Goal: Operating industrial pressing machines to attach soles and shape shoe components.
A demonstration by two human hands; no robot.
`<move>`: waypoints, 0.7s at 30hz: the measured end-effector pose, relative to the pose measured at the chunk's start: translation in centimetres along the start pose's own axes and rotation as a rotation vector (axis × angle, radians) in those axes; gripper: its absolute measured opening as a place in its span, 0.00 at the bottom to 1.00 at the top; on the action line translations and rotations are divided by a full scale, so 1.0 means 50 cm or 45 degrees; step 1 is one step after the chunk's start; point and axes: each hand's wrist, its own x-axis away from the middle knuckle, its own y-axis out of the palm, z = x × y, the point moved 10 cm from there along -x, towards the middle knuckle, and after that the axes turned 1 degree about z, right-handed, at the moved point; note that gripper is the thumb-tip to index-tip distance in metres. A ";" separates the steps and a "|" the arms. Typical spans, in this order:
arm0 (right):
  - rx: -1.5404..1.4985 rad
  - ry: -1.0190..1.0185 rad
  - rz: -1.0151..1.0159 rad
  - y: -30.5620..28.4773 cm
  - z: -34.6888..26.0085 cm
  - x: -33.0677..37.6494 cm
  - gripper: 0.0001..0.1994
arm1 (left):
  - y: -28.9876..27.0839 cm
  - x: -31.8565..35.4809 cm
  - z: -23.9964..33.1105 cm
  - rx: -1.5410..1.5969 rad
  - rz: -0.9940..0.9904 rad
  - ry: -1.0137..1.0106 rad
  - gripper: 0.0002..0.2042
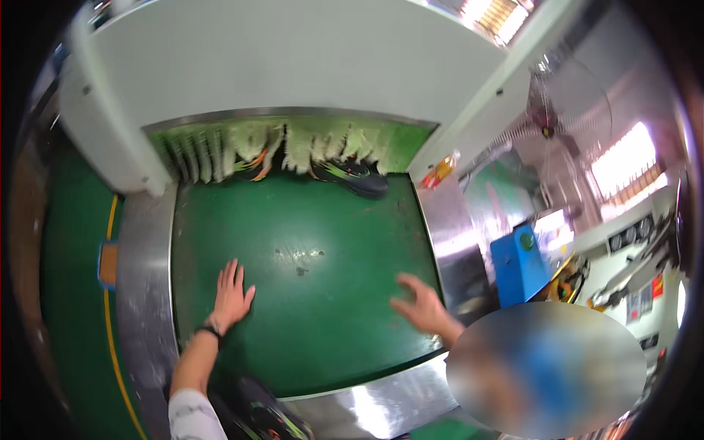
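My left hand (232, 299), with a dark band at the wrist, hovers over or rests on the left part of a green belt surface (308, 323); I cannot tell if it touches. Its fingers are stretched and hold nothing. On the right side of the belt, my right hand (424, 306) has its fingers apart and holds nothing; a blurred patch hides its forearm. At the far end, a black shoe (350, 177) with green marks pokes out under a pale fringe curtain (297, 150). Left of it, another dark shoe (253, 167) with orange and green marks is partly covered by the strips.
A grey-white machine housing (293, 62) rises above the curtain. Metal edges (143, 293) flank the belt. A red-and-yellow bottle-like item (441, 170) sits on the right edge, with a blue box (519, 264) beyond. Black patterned shoes (268, 414) show below my left forearm.
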 end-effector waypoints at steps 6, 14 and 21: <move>0.762 -0.395 -0.004 0.003 -0.011 -0.536 0.39 | -0.022 -0.019 -0.039 0.162 0.025 -0.091 0.28; 1.909 -0.617 -0.118 0.188 -0.060 -0.780 0.20 | -0.018 0.010 -0.080 0.219 0.056 -0.113 0.28; -0.527 0.089 -0.002 0.170 0.031 -0.178 0.36 | 0.012 0.028 -0.002 0.137 0.037 -0.046 0.30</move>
